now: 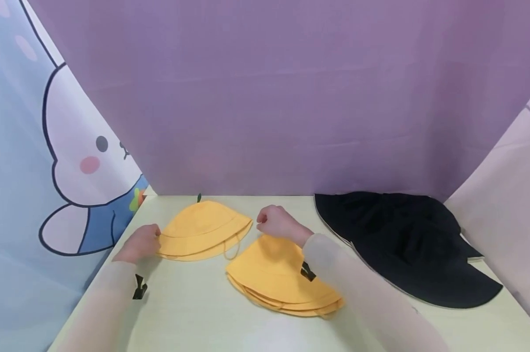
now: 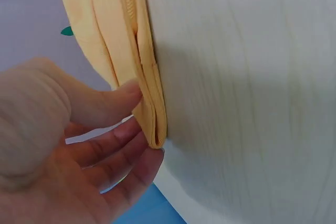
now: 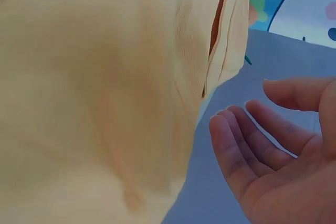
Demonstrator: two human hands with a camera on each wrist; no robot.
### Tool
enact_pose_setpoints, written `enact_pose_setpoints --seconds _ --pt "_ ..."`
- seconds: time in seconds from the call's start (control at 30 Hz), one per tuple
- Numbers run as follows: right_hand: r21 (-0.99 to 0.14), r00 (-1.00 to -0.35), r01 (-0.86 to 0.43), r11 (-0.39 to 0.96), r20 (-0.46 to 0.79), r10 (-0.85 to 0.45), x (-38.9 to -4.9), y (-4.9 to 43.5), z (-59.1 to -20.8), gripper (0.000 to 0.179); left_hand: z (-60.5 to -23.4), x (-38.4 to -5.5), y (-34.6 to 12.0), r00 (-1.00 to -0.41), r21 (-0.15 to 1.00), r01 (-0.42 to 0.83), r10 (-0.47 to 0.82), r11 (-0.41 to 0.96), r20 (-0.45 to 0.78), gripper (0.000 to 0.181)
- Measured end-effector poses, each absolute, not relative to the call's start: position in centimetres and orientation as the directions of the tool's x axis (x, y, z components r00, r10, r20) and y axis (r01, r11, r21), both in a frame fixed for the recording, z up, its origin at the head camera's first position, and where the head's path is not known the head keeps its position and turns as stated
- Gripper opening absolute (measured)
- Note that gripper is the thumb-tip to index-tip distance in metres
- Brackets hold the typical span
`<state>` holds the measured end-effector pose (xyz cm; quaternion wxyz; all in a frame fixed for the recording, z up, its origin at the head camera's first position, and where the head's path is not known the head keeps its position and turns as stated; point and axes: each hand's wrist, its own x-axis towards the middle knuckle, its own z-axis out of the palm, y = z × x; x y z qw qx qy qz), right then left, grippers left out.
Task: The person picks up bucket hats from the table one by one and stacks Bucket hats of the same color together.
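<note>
A yellow bucket hat (image 1: 203,227), folded flat, lies at the back left with a thin chin cord hanging from its brim and a small green leaf at its top. My left hand (image 1: 142,242) pinches the left end of its brim; in the left wrist view the thumb (image 2: 128,94) lies on top of the folded edge and the fingers are underneath. My right hand (image 1: 280,222) holds nothing. Its fingers are loosely bent in the right wrist view, apart from the yellow cloth. Below it sits a stack of folded yellow hats (image 1: 278,276), partly covered by the right forearm.
Black folded hats (image 1: 396,244) overlap one another on the right side of the pale table (image 1: 181,303). A purple cloth (image 1: 291,98) hangs along the back edge. Patterned curtains stand at both sides, the left one (image 1: 14,146) with a cartoon rabbit.
</note>
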<state>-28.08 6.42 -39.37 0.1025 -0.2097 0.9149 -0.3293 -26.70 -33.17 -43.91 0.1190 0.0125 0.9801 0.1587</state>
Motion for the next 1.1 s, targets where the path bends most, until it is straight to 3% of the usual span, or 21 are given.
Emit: enact_pose_setpoints --seconds 0.13,0.3,0.63,0.73,0.87,1.1 --pt "-0.643 -0.892 -0.295 0.706 -0.078 -0.444 -28.7 5.4 -40.0 0.011 -43.9 -27.0 -32.6 -0.964 0.305 -0.061 0.023 0.950 -0.264 0.026" --pt "-0.635 -0.903 -0.217 0.742 -0.158 -0.399 -29.7 4.2 -40.7 0.046 -43.6 -27.2 -32.1 -0.959 0.302 -0.080 0.010 0.950 -0.283 0.023" --pt "-0.596 -0.899 -0.164 0.786 -0.238 -0.368 -30.2 2.9 -42.4 0.054 -43.6 -27.1 -31.3 -0.961 0.322 -0.092 0.001 0.942 -0.278 0.024" --pt "-0.627 -0.921 -0.135 0.767 -0.206 -0.330 -30.2 3.0 -42.5 0.045 -43.3 -26.9 -31.2 -0.966 0.346 -0.100 -0.007 0.933 -0.260 0.025" --pt "-0.743 -0.948 -0.076 0.665 -0.153 -0.279 -30.0 3.3 -42.5 0.007 -42.7 -26.4 -31.0 -0.971 0.370 -0.110 -0.020 0.922 -0.237 0.025" --pt "-0.871 -0.947 -0.011 0.492 -0.148 -0.284 -29.8 3.8 -41.9 0.013 -42.3 -25.9 -30.7 -0.982 0.378 -0.097 -0.028 0.921 -0.184 0.024"
